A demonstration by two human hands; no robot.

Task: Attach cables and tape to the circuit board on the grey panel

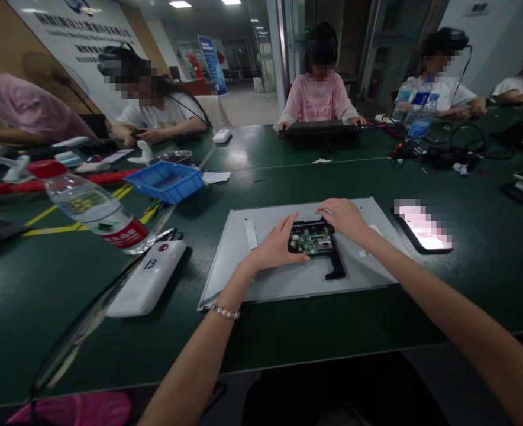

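Note:
A green circuit board (311, 241) sits in a black plastic frame (336, 264), whose narrow arm extends toward me at the right. Both lie on a flat pale-grey panel (237, 278). My left hand (274, 244) grips the frame's left side, with the thumb along the near edge and the fingers at the far edge. Curled over the far right corner, my right hand (342, 218) has its fingertips closed on the frame there. What lies directly under those fingertips is hidden. A white strip (251, 234) lies on the panel left of my left hand.
Right of the panel lies a lit phone (423, 228). At left are a white power bank (150, 278) with a cable, a tilted-looking water bottle (95, 207) and a blue tray (166, 180). Several people sit across the green table (261, 331).

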